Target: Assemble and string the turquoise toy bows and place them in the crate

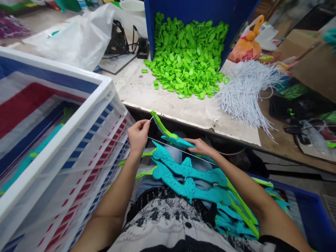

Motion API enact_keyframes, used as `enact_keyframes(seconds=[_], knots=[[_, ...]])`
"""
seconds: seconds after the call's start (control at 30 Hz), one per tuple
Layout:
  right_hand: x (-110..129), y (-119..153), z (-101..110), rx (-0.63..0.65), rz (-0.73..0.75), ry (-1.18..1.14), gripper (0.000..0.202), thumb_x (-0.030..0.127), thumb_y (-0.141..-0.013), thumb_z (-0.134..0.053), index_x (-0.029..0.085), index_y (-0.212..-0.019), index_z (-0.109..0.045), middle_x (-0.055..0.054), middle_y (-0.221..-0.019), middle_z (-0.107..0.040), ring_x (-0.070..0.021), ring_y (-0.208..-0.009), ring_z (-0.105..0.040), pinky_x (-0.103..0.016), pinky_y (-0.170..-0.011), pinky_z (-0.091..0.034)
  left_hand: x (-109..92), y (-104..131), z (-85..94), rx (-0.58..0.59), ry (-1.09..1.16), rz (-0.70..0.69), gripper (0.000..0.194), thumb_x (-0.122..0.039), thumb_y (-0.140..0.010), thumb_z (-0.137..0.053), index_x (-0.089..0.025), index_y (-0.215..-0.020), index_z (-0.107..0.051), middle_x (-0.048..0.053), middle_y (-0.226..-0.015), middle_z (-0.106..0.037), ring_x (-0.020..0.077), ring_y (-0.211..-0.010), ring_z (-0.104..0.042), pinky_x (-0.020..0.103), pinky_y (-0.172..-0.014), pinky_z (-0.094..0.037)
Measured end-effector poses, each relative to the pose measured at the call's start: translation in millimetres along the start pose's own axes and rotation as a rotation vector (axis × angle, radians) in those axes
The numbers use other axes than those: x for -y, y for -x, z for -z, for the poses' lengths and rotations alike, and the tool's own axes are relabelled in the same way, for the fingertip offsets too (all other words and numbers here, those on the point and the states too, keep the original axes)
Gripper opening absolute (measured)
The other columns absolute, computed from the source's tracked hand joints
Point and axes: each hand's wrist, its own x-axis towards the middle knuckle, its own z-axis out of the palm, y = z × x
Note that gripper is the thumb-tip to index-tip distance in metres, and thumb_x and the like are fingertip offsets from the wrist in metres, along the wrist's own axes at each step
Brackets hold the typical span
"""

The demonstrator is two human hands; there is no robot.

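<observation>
My left hand (138, 135) is closed in a pinch on a thin white string (173, 147), by the green tip of a teal-and-green jointed plastic piece. That plastic piece (172, 136) is held at its teal end by my right hand (198, 146), with its green arm pointing up and left. The string runs slantwise beneath it, past my right hand. Across my lap lie two similar teal plastic pieces (187, 168) with green arms at their ends. More teal pieces (236, 220) are heaped under my right forearm.
Small green plastic parts (189, 56) spill from a blue bin (189, 10) onto the worktable (170, 101). A bundle of white strings (244, 94) lies to their right. At my left stands a white crate (105, 85) with a striped lining. A small fan (117, 38) sits behind it.
</observation>
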Motion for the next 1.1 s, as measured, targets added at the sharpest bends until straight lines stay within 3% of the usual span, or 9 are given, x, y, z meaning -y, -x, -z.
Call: enact_keyframes(seconds=[0.43,0.87,1.1], knots=[[-6,-2,-4,-0.012,0.016,0.0,0.059,0.025,-0.072,-0.06,0.032,-0.13,-0.053,0.001,-0.093,-0.072,-0.0156,-0.065,-0.06,-0.025,-0.066,-0.045,5,-18,-10.8,0.007,-0.093,-0.093,0.022,-0.032,-0.077,-0.06,-0.013,-0.081,-0.071,0.0,-0.063,-0.064,0.0098,-0.055,-0.053,0.02,-0.054,-0.04],[1,0,-2,0.003,-0.025,0.055,0.059,0.027,-0.074,-0.059,0.031,-0.133,-0.05,0.001,-0.099,-0.071,-0.0149,-0.069,-0.061,-0.022,-0.067,-0.043,16,-15,-17.6,-0.036,-0.139,-0.153,0.023,-0.035,-0.079,-0.058,-0.014,-0.081,-0.069,0.0,-0.063,-0.063,0.0109,-0.056,-0.054,0.022,-0.056,-0.04],[6,2,-1,0.019,-0.046,0.105,0.059,0.027,-0.076,-0.058,0.033,-0.134,-0.049,0.002,-0.089,-0.071,-0.0147,-0.065,-0.06,-0.023,-0.065,-0.042,12,-13,-17.6,-0.011,-0.096,-0.162,0.02,-0.033,-0.08,-0.058,-0.015,-0.081,-0.067,-0.001,-0.061,-0.06,0.01,-0.055,-0.052,0.021,-0.055,-0.039]])
